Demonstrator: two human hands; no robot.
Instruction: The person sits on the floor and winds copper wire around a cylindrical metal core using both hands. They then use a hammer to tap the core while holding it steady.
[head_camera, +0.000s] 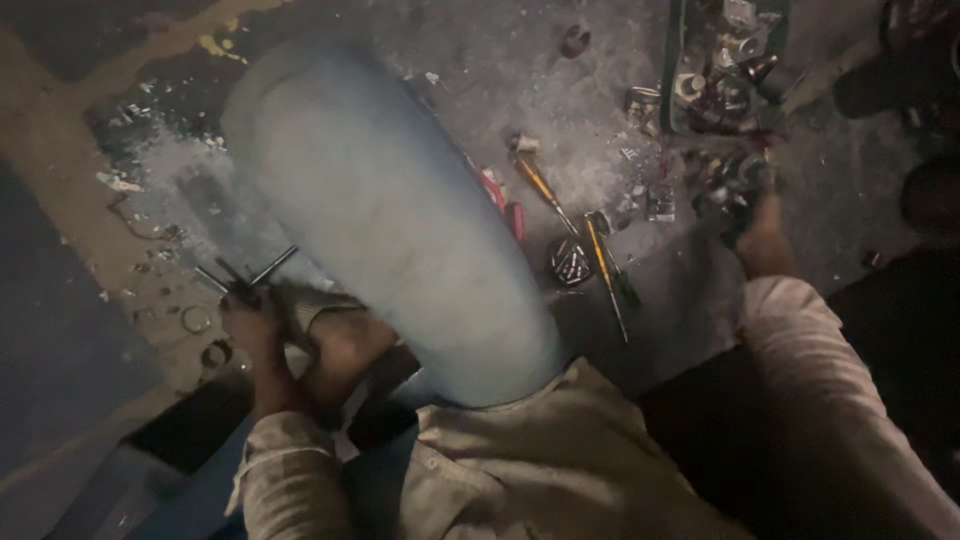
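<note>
**Left hand grips the metal rods, right hand reaches into the parts pile**

Your left hand (248, 322) is curled shut around a small bundle of dark metal rods (245, 274), which fan out above your fist near the lower left of the floor. Your right hand (757, 222) is stretched far out to the upper right, resting among a pile of small metal parts (722, 178); the picture is too dark and blurred there to tell whether its fingers are spread or pinching anything. Between your arms, a knee in pale blue trousers (390, 220) rises large through the middle of the view. Just right of the knee, on the dusty concrete floor (480, 70), lie two yellow-handled screwdrivers (601, 262), with a round dark metal part (570, 262) touching or just beside the nearer one, and a red-handled tool (514, 218) partly hidden by the knee. A green tray (672, 60) full of metal fittings stands beyond your right hand. Loose rings (197, 320) lie near your left fist.
</note>
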